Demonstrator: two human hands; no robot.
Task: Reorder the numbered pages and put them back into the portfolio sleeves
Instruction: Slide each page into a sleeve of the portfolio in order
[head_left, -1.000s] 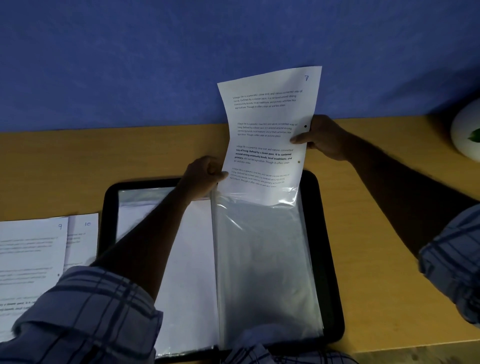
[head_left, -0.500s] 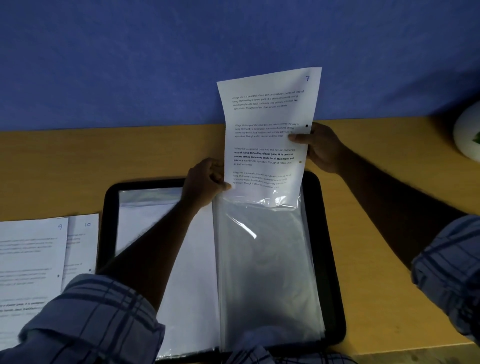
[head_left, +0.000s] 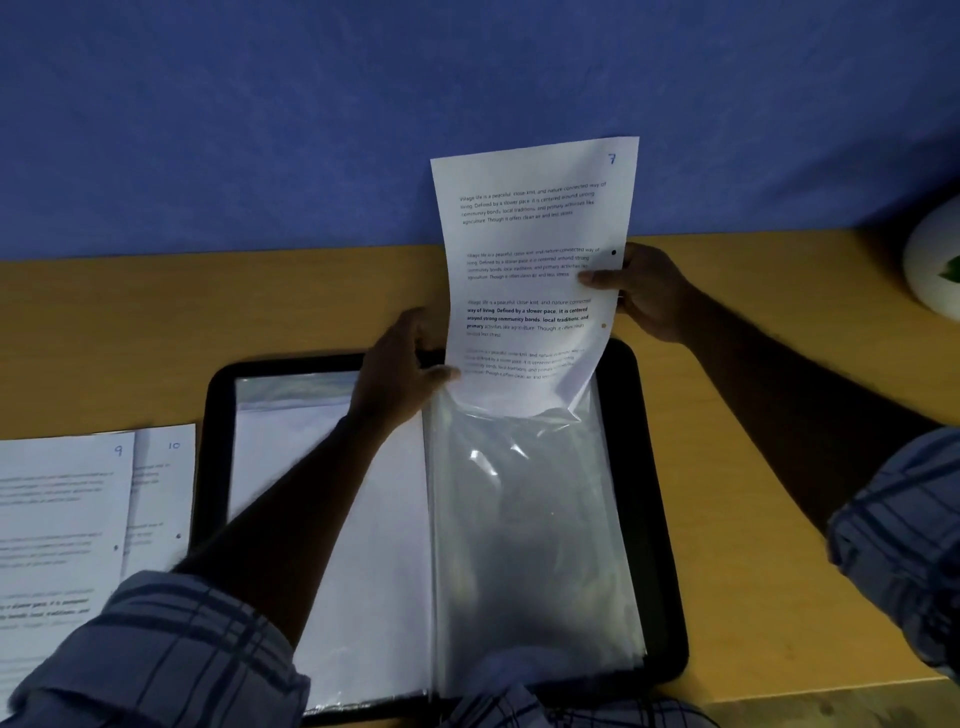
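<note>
One sheet is in play: page 7 (head_left: 530, 291), a single leaf of printer paper, near weightless and floppy. It stands almost upright over the far edge of the open portfolio (head_left: 661, 519), with its bottom edge just inside the mouth of the right-hand sleeve (head_left: 530, 545). The right grip (head_left: 649, 293) is clamped on the page's right margin about halfway up, thumb on the printed face and fingers behind. The left grip (head_left: 400, 364) pinches at that sleeve's top left corner, thumb lying over the page's lower left edge, though I cannot tell whether it has the film alone or film and paper together. Paper this thin buckles if pushed from the top, and it bows between the two holds. I judge it best held by the side margins, low down near the mouth, and fed in a little at a time. The sleeve is clear, glossy plastic, limp and wrinkled where the page enters. It looks likely to cling and snag a corner, so its mouth wants holding apart. Below the page's bottom edge the sleeve looks empty, with more clear sleeves stacked beneath. The left-hand sleeve (head_left: 363, 519) shows a white sheet inside, its number not readable. Two loose sheets, page 9 (head_left: 62, 519) lying over page 10 (head_left: 166, 488), sit on the desk (head_left: 156, 322) just left of the portfolio.
</note>
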